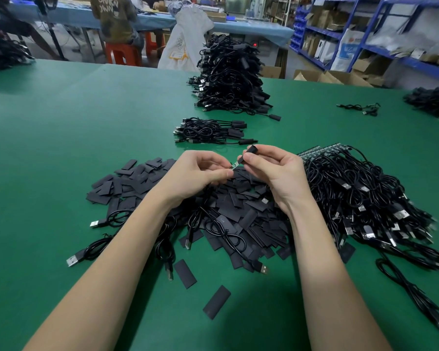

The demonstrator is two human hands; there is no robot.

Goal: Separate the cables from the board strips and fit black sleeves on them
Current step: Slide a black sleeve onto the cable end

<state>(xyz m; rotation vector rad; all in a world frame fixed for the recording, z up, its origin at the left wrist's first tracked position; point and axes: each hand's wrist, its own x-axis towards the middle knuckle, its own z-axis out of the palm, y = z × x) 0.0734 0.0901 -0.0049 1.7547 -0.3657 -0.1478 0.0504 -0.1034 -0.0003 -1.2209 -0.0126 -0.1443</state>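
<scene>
Your left hand [200,171] pinches a small circuit board [235,165] between curled fingers. Your right hand [271,168] pinches a black sleeve [250,151], just up and right of the board. Their long axes line up, with the sleeve mouth facing the board's tip.

Table mat [86,122] – plain green. Sleeves [217,302] and cables [365,198] – black; plugs [94,223] silver. Far stool [123,53] orange, shelving [380,19] blue.

green table mat [86,117], blue shelving [365,36], cardboard boxes [340,77], red stool [123,53], white bag [185,39]
</scene>
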